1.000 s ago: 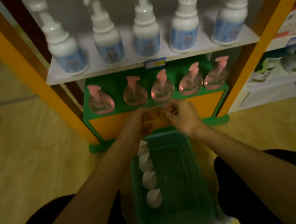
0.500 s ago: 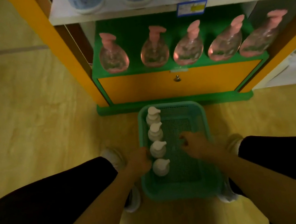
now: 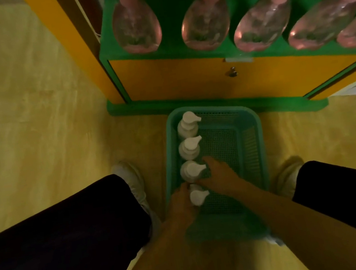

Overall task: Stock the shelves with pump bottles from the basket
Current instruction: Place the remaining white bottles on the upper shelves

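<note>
Yellow floor below a green shelf (image 3: 183, 50): in the basket (image 3: 248, 119), left hand (image 3: 181, 200) grips the nearest white pump bottle (image 3: 197, 196), right hand (image 3: 218, 172) curls round the next bottle (image 3: 191, 171), likely to lift both onto shelves.

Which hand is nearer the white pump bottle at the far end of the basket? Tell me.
Right. The right hand reaches to the third bottle in the row, two short of the far bottle. The left hand is further back, at the nearest bottle.
</note>
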